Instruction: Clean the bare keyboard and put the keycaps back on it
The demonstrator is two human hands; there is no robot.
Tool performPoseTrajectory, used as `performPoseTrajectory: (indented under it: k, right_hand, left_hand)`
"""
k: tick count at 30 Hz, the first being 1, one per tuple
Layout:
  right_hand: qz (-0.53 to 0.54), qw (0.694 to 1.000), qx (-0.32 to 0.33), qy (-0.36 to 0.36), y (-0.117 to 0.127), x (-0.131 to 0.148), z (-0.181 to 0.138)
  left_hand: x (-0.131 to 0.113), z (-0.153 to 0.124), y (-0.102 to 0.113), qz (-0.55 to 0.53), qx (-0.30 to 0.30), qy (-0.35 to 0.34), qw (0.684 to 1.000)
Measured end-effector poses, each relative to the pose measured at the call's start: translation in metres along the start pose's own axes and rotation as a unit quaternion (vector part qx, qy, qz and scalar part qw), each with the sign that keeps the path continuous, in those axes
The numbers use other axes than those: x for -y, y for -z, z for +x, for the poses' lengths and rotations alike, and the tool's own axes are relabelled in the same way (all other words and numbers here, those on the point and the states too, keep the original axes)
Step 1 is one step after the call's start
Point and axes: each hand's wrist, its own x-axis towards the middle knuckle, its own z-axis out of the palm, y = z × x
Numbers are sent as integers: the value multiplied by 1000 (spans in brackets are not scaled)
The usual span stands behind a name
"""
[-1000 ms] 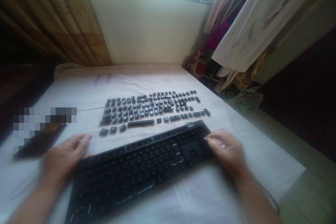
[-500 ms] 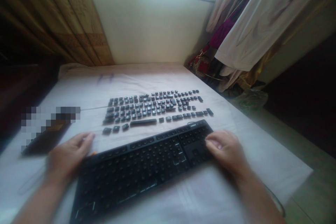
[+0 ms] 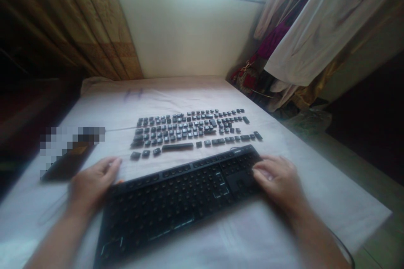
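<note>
**A:** At the left end of the keyboard [image 3: 176,201], what is the left hand [image 3: 91,185] doing?

**B:** It is lying palm down against that end. The fingers are stretching forward, loosely spread, and closing on nothing.

**A:** And the right hand [image 3: 277,178]?

**B:** It is resting over the keyboard's right end, with the fingers curling down onto the number-pad area. I cannot tell whether it is gripping the edge or only pressing on it.

**A:** Where is the keyboard sitting?

**B:** It is lying flat on the cloth-covered surface [image 3: 331,193]. It is slanting, with its right end farther from the person than its left, and its bare key sockets are showing.

**A:** So where are the caps?

**B:** The loose keycaps [image 3: 189,128] are lying in tidy rows just beyond the keyboard, apart from it. The long space bar [image 3: 177,146] is sitting in a row near the keyboard.

**A:** Is anything else lying around it?

**B:** Left of the keyboard, beyond the left hand, a dark flat object [image 3: 67,164] is lying, partly blurred out. A cable [image 3: 347,252] is curving away on the keyboard's right, beside the right forearm. Far beyond the keyboard, curtains [image 3: 104,29] are hanging by the wall.
</note>
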Motion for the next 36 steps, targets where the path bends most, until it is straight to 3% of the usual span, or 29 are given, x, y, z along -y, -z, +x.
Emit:
performPoseTrajectory:
  k: [5,13,20,23,31,36]
  right_hand:
    - [6,1000,16,2,-2,-4,-2]
    - [57,996,30,-53,2,-2,1]
    - [154,957,-10,-246,13,-10,4]
    - [162,942,-10,-292,12,-15,2]
    - [117,964,54,-232,11,-16,3]
    - [71,979,60,-184,10,-11,5]
  left_hand:
    - [1,0,-1,-3,0,-3,1000]
    - [0,-1,0,1,11,-2,1000]
    - [-4,-1,1,10,34,24,999]
    - [-6,0,2,19,55,34,998]
    - [-5,1,2,29,77,44,996]
    - [-6,1,4,24,85,44,995]
